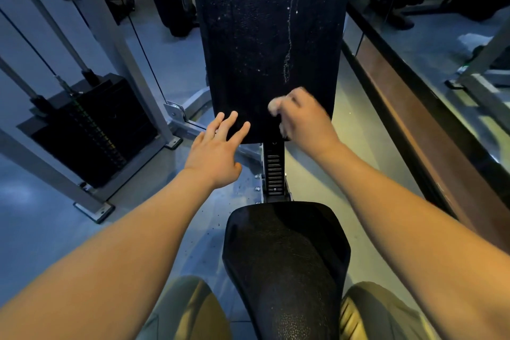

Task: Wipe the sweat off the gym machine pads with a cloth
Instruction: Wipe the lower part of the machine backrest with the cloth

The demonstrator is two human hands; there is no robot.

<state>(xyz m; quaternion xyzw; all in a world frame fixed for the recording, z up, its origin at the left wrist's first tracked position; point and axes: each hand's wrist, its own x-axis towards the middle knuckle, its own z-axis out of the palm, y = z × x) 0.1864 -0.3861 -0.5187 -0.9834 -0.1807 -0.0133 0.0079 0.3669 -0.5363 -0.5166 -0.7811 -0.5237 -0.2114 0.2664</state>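
Here the right hand (305,119) is closed round a pale cloth (274,106) on the back pad (265,36). The left hand (218,150) lies open, fingers spread at its lower edge

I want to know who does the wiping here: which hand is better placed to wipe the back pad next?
The right hand. It is closed on the cloth and sits at the lower part of the back pad. The left hand is open and empty, fingers spread at the pad's lower left corner.

A pale crumpled cloth (276,107) lies against the cracked, white-streaked black back pad (265,36), above the black seat pad (284,257).
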